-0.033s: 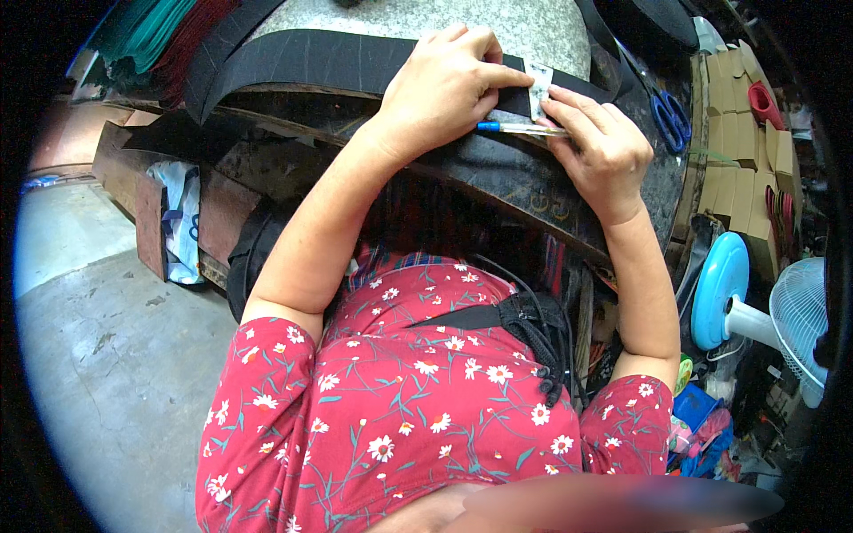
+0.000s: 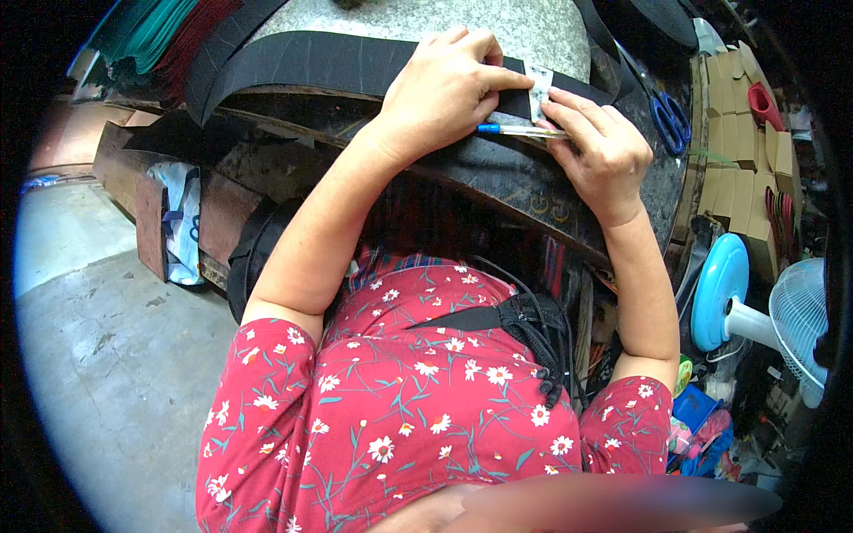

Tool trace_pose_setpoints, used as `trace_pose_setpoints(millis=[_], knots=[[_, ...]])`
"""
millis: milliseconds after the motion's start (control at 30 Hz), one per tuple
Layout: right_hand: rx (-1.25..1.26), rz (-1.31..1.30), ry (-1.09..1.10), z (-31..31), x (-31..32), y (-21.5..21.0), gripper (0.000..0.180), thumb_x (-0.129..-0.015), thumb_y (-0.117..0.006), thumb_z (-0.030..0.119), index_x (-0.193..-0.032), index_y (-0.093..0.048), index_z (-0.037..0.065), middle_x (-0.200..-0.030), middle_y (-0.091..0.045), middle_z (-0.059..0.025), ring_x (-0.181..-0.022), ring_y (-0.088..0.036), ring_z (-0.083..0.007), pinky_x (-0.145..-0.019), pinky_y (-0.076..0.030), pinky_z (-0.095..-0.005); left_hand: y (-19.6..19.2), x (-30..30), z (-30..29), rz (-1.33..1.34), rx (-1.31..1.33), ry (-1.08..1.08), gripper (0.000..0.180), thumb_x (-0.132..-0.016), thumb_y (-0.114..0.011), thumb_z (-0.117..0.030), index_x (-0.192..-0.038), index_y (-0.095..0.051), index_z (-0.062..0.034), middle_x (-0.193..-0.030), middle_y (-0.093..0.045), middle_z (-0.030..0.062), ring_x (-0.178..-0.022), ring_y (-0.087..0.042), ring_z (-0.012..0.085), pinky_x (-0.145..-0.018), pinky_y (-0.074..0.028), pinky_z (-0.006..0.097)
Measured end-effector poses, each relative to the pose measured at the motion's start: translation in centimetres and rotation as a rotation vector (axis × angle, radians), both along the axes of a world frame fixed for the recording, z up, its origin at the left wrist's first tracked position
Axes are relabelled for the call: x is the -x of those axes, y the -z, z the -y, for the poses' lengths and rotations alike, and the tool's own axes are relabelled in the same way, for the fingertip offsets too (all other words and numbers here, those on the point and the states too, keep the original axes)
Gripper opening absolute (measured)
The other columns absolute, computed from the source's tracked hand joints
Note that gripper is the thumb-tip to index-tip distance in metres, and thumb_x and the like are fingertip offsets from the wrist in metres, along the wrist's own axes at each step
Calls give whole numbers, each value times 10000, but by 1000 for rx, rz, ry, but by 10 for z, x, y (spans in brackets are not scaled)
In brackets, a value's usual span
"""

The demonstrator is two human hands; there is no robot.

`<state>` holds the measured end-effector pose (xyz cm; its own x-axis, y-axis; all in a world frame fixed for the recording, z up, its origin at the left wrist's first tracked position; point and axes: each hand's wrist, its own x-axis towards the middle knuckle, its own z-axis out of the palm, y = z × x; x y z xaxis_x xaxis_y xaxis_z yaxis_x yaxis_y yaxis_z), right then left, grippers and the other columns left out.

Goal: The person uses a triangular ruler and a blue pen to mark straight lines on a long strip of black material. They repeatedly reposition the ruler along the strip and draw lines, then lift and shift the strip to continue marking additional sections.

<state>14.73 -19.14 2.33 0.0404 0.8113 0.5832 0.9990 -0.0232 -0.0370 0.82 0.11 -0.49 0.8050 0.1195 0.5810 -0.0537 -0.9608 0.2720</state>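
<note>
Spanning 6 o'clock, red shirt (image 2: 409,391), soft cloth, white daisy print; blurred patch hides part of the rim at 5. Dark gap between shirt and bench (image 2: 524,191), contents hard to make out. Bench edge scuffed, blackened. Forearms well apart, open room between them.

Right hand (image 2: 609,151), 1 o'clock: fingertips narrowed around a slim pen (image 2: 511,130), clear barrel, blue end toward 9, other end hidden by the fingers. Left hand (image 2: 440,93), 12 o'clock: one digit stretched onto a small white piece (image 2: 538,89); remaining fingers curled, cannot tell whether they grip.

White piece flat, oblong, mottled, at 1 o'clock, lying across a black strip (image 2: 311,60). Strip matte, thin pale lines, sweeping from 11 o'clock under the left hand. Behind it, speckled grey slab (image 2: 533,31), cut off at top.

Outward: blue-handled scissors (image 2: 671,124) at 2, near the right hand; tan boxes (image 2: 733,89) beyond. Fan (image 2: 800,311) at 3, wire cage, partly lost in dark rim. Smooth grey floor (image 2: 107,355) spreads toward 8.
</note>
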Motion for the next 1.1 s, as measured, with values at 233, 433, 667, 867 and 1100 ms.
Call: trace_pose_setpoints(millis=[233, 433, 667, 867, 1100], knots=[[-35, 36, -14, -2, -4, 5, 249, -768, -831, 194, -1000, -760, 135, -1063, -761, -6, -756, -693, -201, -693, -566, -314, -2, 1, 0, -4, -12, 16, 469, -776, -701, -57, -1193, -781, -254, -1008, -618, 73, -1019, -600, 295, -940, -486, 420], [-32, 12, -4, -1, -2, 5, 233, -774, -826, 206, -987, -759, 138, -1062, -761, -4, -761, -697, -204, -693, -567, -323, -3, 2, 1, 2, -74, 36, 446, -776, -702, -65, -1193, -763, -211, -1167, -672, 40, -1110, -594, 292, -990, -485, 417], [-179, -82, -69, 10, -18, -17, 161, -953, -631, 123, -966, -764, 33, -1188, -742, -163, -1047, -722, -269, -913, -566, -377, -13, -4, 8, -72, -92, 15, 257, -859, -727, -249, -1097, -744, -155, -1218, -703, -24, -1150, -593, 278, -997, -475, 439], [-282, -624, -118, 4, -30, -52, 376, -1134, -432, 329, -1141, -678, 46, -1047, -712, -87, -900, -694, -131, -754, -543, -260, -14, -10, 16, -80, -83, -36, 315, -886, -745, -425, -1029, -732, -144, -1205, -701, -19, -1170, -593, 270, -985, -466, 437], [-111, -816, -118, -52, -25, -26, 178, -1070, -601, 206, -1094, -628, 32, -919, -708, -56, -825, -725, -114, -680, -594, -240, -7, -14, 15, 15, -114, -29, 356, -848, -761, -445, -1033, -713, -145, -1114, -701, -9, -1156, -606, 252, -988, -466, 445]])
